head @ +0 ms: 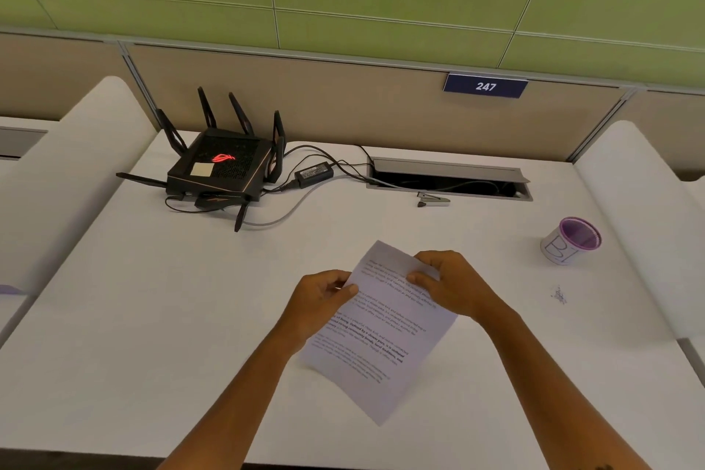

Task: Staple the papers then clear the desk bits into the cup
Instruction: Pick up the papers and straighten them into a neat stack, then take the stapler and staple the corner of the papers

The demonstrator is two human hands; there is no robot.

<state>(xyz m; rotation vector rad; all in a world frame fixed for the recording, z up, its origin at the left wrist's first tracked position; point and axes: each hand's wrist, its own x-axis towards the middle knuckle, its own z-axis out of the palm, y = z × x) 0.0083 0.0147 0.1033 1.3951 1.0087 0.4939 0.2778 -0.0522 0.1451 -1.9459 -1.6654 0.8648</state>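
Printed white papers [381,340] are held tilted over the middle of the white desk [152,317]. My left hand [324,298] pinches their left edge near the top. My right hand [450,286] grips the top right part, thumb on the front. A small silver stapler [433,199] lies farther back, just in front of the cable slot. A white cup [570,240] with a purple inside stands at the right. A small cluster of tiny bits [559,295] lies on the desk in front of the cup.
A black router [221,168] with several antennas sits at the back left, with a power brick [313,175] and cables trailing to an open cable slot [450,179]. White side dividers [641,210] flank the desk. A beige partition stands behind.
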